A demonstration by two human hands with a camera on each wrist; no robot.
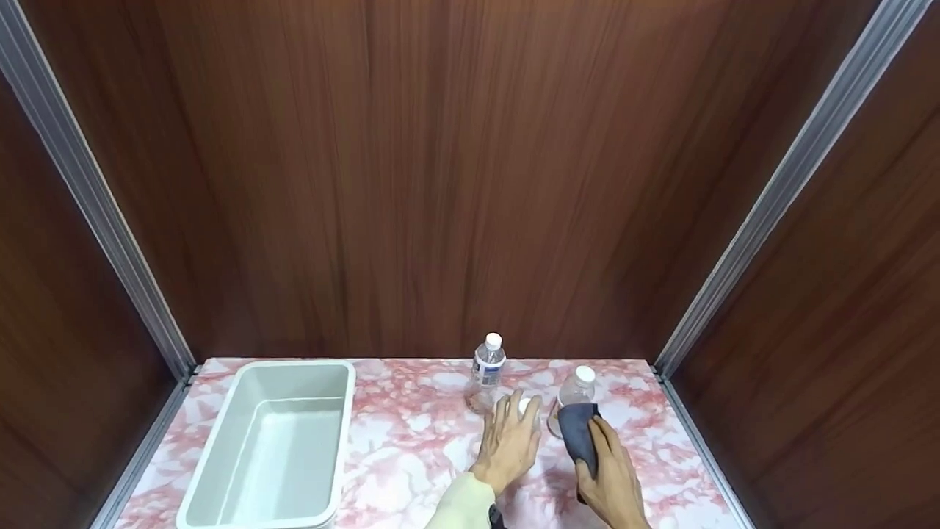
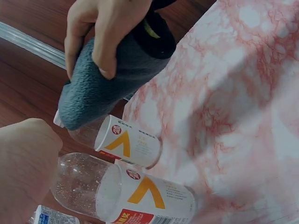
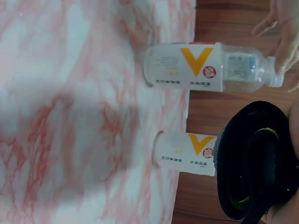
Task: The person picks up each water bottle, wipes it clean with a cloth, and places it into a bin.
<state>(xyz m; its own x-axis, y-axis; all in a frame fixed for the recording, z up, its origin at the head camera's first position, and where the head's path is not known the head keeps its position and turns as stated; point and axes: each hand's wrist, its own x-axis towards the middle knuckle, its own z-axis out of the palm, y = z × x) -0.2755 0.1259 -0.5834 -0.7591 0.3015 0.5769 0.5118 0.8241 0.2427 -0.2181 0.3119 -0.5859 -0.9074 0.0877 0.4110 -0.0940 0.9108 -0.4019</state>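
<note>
My right hand [image 1: 613, 477] grips a folded grey-blue fleecy cloth piece [image 1: 578, 433], with a black layered end facing the right wrist camera [image 3: 254, 163]. Just beyond it stands a clear plastic bottle [image 1: 577, 389] with a white cap, partly covered by the cloth. Spread fingers of my left hand [image 1: 507, 441] are at the white cap [image 1: 524, 405] of a second clear bottle; whether they press on it I cannot tell. Both bottles are upright, with white labels and a yellow V, seen on the nearer one [image 2: 147, 193] in the left wrist view.
A third clear bottle [image 1: 490, 361] with a blue-and-white label stands upright behind my left hand. On the left sits a pale grey-green rectangular bin [image 1: 345, 433]. Brown wood-look panels [image 1: 440, 184] enclose the pink-and-white marbled table [image 1: 396, 463] at the back and sides.
</note>
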